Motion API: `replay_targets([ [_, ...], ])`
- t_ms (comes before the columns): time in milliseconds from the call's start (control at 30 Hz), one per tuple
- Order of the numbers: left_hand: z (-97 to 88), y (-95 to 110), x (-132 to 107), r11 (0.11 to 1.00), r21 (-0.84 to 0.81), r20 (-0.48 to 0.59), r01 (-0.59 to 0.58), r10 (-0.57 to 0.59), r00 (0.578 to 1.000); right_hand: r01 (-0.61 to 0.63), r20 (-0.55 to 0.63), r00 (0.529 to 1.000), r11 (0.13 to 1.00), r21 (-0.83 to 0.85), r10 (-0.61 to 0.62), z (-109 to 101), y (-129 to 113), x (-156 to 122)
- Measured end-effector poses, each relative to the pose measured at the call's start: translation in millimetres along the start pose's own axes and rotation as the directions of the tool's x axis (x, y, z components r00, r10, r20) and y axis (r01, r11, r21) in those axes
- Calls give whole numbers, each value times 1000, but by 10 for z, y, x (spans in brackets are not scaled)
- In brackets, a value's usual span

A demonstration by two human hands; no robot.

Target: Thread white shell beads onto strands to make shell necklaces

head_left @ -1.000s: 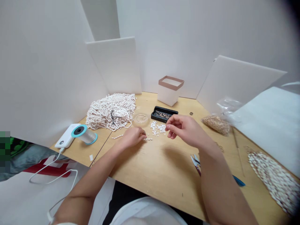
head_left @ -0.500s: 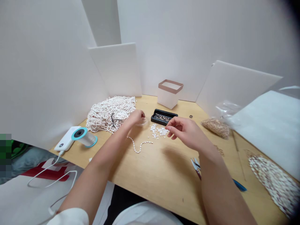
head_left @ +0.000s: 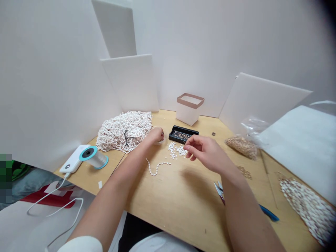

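My right hand (head_left: 206,151) hangs over loose white beads (head_left: 176,149), thumb and fingers slightly apart; my left hand (head_left: 156,135) curls at a clear dish (head_left: 160,141) (its grip hidden from me).

This is a makeshift beading workstation: tall white foam-board panels (head_left: 128,82) box in a pale wooden surface (head_left: 168,210) carrying a tangled heap of white bead strands (head_left: 124,132), a spool of clear cord (head_left: 95,157) and a shallow black rectangular tray (head_left: 181,134) of tiny metal pieces.

White beads (head_left: 174,149) on blond wood desk (head_left: 168,206), teal-ringed thread spool (head_left: 94,157)
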State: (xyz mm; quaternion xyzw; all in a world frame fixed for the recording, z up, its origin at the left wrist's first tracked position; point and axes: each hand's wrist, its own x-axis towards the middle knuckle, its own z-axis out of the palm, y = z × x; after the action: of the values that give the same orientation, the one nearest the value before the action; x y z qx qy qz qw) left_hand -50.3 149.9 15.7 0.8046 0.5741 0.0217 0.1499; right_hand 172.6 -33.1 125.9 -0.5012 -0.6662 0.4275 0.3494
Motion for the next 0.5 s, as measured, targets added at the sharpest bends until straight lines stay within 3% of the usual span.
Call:
replay_targets([
  [300,-128,-82,-31,999,52,7,15,-15,1000,1,-6,1000,1000,1,-1,-18,-30,-13],
  [500,-89,3,-56,998,55,10,-39,39,999,-4,-7,1000,1000,-5,4,-7,-30,-13],
])
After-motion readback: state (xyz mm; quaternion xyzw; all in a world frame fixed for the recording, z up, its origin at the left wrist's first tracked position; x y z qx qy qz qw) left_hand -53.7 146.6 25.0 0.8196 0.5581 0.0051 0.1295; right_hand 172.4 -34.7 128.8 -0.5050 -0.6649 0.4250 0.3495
